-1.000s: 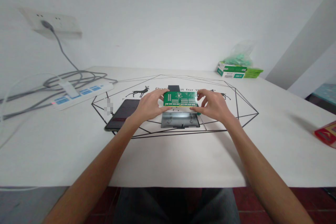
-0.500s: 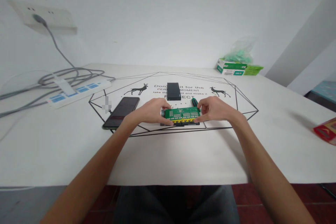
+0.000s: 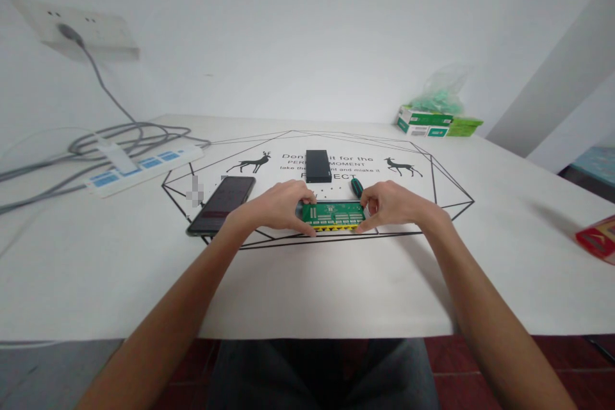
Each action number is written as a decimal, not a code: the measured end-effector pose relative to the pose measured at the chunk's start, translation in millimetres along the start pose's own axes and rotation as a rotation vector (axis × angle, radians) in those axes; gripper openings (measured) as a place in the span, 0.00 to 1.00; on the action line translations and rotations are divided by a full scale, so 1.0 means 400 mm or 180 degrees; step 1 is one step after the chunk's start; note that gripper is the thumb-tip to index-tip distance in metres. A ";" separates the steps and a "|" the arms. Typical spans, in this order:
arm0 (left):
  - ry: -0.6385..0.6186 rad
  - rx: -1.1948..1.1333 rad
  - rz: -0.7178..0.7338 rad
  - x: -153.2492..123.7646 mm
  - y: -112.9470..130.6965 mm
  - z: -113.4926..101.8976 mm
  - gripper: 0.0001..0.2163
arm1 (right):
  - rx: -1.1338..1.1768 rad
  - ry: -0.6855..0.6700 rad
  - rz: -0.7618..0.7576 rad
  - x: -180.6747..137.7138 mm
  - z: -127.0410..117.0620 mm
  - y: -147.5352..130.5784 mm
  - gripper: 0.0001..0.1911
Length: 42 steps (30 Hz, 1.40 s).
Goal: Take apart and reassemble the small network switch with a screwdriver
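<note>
A green circuit board [image 3: 334, 213] with a row of yellow ports along its near edge lies low over the table, in front of me. My left hand [image 3: 288, 206] grips its left end between thumb and fingers. On the opposite end, the thumb and fingers of my right hand [image 3: 387, 206] are closed on the board too. The dark case part seen under the board earlier is now mostly hidden by it. Just beyond the right fingers lies a green and black screwdriver [image 3: 356, 188]. Several tiny dark screws [image 3: 331, 189] are scattered behind the board.
A black metal cover [image 3: 318, 166] lies further back. Left of my left hand is a smartphone [image 3: 223, 205]. A power strip [image 3: 147, 170] with coiled grey cables [image 3: 129, 134] is at far left. Green and white boxes [image 3: 425, 120] stand at the back right; a red package [image 3: 598, 238] sits at the right edge.
Both hands have lowered the circuit board slightly toward me and the table. The dark edge that showed beneath it is now covered.
</note>
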State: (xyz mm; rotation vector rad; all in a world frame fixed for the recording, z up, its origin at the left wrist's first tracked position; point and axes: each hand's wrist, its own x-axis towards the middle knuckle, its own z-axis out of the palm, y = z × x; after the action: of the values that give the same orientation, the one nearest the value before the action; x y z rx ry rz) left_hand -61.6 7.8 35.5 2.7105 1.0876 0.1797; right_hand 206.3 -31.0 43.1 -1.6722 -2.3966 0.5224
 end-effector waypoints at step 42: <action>-0.0114 -0.0172 0.0138 0.003 0.009 0.012 0.26 | -0.0403 0.0816 0.0142 0.012 -0.005 0.009 0.20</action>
State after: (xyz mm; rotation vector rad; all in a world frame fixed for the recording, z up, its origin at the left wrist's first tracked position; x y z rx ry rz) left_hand -57.3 5.4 32.0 2.6801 1.0002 0.1646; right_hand 208.3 -25.3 43.3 -1.7278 -2.2521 0.1525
